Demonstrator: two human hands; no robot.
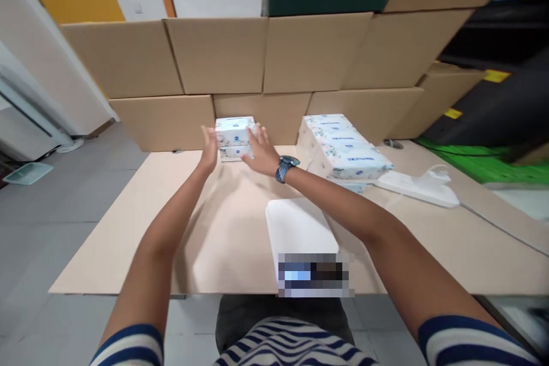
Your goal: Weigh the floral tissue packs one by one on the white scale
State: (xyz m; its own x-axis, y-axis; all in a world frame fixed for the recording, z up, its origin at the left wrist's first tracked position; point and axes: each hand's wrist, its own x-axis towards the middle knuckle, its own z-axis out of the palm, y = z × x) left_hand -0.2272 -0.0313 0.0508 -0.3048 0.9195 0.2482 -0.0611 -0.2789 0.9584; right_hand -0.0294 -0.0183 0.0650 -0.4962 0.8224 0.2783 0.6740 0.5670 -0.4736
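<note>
Two white tissue packs with blue print (234,136) are stacked at the far side of the beige table (223,240), against the cardboard boxes. My left hand (209,150) stands beside their left end, fingers straight and apart. On their right end rests my right hand (262,151), fingers stretched flat against the packs, a blue watch on that wrist. Neither hand wraps around the packs.
A larger pile of the same tissue packs (343,151) lies to the right. A white flat scale (300,234) sits near me. A white plastic bag (422,186) lies at the right. Stacked cardboard boxes (266,57) wall the back.
</note>
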